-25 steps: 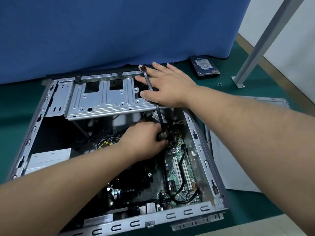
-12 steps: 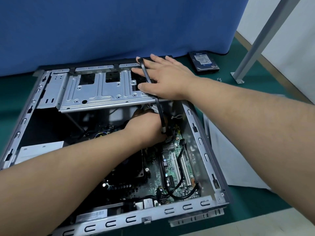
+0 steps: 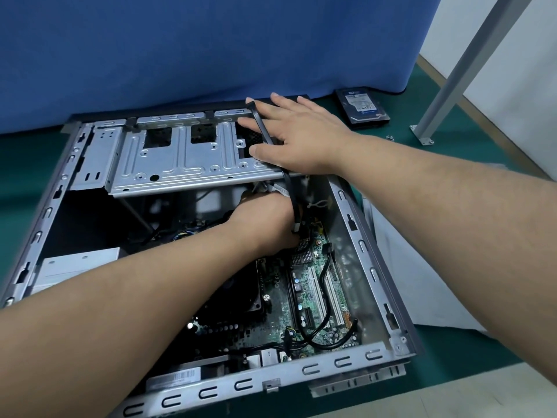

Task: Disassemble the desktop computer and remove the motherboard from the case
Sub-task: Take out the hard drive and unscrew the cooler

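Inside the case (image 3: 366, 254), left hand (image 3: 265, 221) grip curls round a connector; right hand (image 3: 298, 137) spread flat on the drive cage (image 3: 180, 158).

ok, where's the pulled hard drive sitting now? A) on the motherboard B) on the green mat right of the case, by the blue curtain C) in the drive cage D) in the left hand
B: the black rectangular hard drive lies on the green mat, outside the grey metal case.
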Demonstrator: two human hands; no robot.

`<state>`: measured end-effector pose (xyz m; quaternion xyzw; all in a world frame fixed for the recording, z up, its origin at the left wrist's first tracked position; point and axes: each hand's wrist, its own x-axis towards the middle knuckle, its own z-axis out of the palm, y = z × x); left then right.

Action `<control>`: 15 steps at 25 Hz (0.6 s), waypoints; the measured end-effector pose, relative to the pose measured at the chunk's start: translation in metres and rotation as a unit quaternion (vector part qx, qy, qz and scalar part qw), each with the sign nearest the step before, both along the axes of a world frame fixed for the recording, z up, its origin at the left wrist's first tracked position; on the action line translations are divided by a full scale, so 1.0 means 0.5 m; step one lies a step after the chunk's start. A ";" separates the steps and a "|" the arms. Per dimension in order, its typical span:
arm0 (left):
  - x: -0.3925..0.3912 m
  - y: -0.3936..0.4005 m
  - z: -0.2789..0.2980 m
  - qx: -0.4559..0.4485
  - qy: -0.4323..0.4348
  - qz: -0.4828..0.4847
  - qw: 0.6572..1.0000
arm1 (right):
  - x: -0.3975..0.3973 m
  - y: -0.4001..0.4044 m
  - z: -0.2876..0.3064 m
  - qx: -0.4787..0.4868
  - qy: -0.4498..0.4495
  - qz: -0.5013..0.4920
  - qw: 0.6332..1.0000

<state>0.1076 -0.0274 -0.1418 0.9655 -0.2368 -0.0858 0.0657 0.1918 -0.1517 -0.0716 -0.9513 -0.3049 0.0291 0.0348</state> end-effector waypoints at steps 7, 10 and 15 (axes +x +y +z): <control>0.003 0.003 -0.001 -0.003 0.008 -0.017 1.000 | 0.001 0.001 0.000 -0.001 0.001 -0.005 1.000; 0.003 0.003 0.001 -0.007 0.018 -0.008 1.000 | 0.003 0.002 -0.001 0.001 0.002 -0.007 1.000; 0.002 0.003 0.002 -0.037 0.032 0.024 0.999 | 0.006 0.003 -0.003 0.002 0.000 -0.007 1.000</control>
